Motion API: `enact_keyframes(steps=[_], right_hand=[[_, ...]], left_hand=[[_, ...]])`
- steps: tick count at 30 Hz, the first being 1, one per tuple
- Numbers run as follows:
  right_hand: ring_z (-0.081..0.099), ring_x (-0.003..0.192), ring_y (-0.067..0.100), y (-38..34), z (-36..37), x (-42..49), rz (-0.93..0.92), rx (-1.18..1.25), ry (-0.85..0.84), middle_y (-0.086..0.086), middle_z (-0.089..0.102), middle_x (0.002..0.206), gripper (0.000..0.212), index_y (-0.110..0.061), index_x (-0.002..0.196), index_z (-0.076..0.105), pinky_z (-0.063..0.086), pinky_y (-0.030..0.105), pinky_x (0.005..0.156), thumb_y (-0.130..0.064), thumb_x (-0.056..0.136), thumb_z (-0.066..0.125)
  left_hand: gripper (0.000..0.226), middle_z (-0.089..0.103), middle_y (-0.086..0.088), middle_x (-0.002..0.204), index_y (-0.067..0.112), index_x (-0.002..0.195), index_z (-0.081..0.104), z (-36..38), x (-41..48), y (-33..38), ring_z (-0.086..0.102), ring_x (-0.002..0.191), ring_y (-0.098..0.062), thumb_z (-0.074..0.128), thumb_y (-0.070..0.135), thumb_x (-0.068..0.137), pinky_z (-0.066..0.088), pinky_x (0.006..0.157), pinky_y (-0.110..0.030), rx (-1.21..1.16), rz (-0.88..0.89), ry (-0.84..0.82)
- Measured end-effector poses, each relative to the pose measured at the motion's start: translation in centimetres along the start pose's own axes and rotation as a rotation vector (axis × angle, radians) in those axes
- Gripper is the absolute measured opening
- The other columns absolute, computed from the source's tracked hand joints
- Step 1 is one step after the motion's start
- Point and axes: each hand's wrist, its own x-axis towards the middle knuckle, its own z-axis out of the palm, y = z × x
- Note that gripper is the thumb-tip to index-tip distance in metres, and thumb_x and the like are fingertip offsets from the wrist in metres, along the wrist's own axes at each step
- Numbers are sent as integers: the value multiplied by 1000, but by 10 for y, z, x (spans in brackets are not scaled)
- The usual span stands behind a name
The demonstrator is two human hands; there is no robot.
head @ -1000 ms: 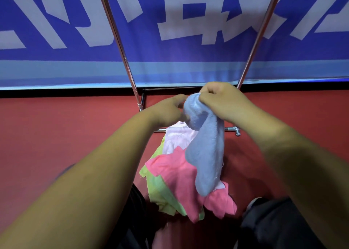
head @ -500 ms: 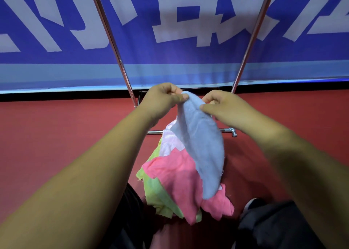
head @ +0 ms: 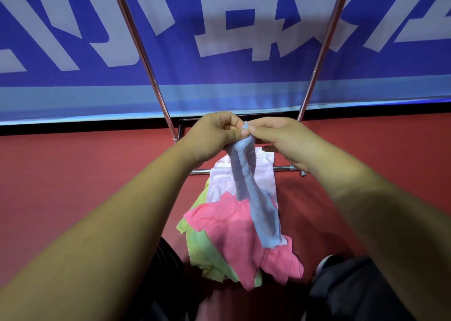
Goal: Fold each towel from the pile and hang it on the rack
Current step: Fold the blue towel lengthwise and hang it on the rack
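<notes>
Nearest, on the viewer's side of the rack's crossbar [head: 283, 167], dark trousers [head: 353, 291] frame the towel pile: a pink towel [head: 234, 235] lies over a green towel [head: 202, 250] on the red floor [head: 73, 174]. A pale pink towel [head: 264, 177] covers the crossbar's middle. The blue towel [head: 253, 194] hangs bunched in front of the crossbar, its lower end over the pink towel. Just above the crossbar, the left hand [head: 212, 137] and right hand [head: 288, 140] meet, each pinching the blue towel's top edge between thumb and curled fingers. Beyond the crossbar, the rack's uprights [head: 141, 52] rise before a blue banner [head: 219, 89].
</notes>
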Motion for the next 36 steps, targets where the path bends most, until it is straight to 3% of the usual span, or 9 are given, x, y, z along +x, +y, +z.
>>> enact_keyframes(steps=[4,10,14,20,24,27,30,33,36], right_hand=[[71,105,12,0,-1,5,10,55,15,-6,81,109,13,-26,111,80,51,36,96,-28,100,75],[72,125,19,-1,-1,5,1,108,-41,0,80,126,26,-26,125,77,48,34,97,-29,100,76],[74,98,14,-1,0,5,-3,156,-6,0,80,102,13,-22,108,75,51,34,93,-18,96,79],[73,93,24,-2,0,6,-9,190,31,14,78,100,24,-2,111,76,58,52,104,-13,92,82],[69,85,19,-7,-3,4,-85,84,173,6,75,86,12,-15,90,80,58,58,103,-24,86,87],[65,79,17,-15,-6,3,-129,62,259,0,71,80,9,-21,89,77,62,56,91,-28,90,82],[64,75,12,-22,-12,0,-194,79,363,-2,71,80,10,-17,97,76,55,37,76,-26,94,79],[63,74,9,-23,-26,1,-217,97,569,-8,71,79,8,-21,94,75,52,31,75,-28,95,78],[61,74,11,-17,-37,1,-207,87,679,-5,71,80,10,-22,92,73,52,32,75,-30,93,78]], left_hand=[[7,68,1,72,11,95,70,-4,-2,0,56,63,-10,77,11,97,48,65,-26,-2,9,-10],[4,69,5,73,5,104,72,-10,-5,2,56,60,-4,70,7,101,47,59,-17,-38,27,-31],[7,72,1,81,8,105,75,-12,-8,3,60,66,-7,70,10,102,49,62,-18,-38,34,-40],[9,74,-2,86,7,109,75,-14,-8,2,65,72,-10,69,10,102,53,66,-20,-61,17,-34],[20,76,-9,92,1,111,72,-15,-7,-3,68,82,-17,79,10,95,56,76,-28,19,-7,-74],[34,70,-10,88,-2,103,69,-15,-4,-13,64,81,-20,86,22,88,54,78,-40,149,-43,-150],[37,77,-13,91,6,99,74,-17,-3,-18,72,82,-25,87,38,85,62,84,-44,386,-110,-205],[36,77,-10,99,11,100,75,-26,0,-24,71,97,-32,86,43,87,58,84,-39,817,-204,-133],[33,71,-2,89,19,87,67,-32,0,-26,64,86,-25,87,46,84,45,70,-31,997,-297,-8]])
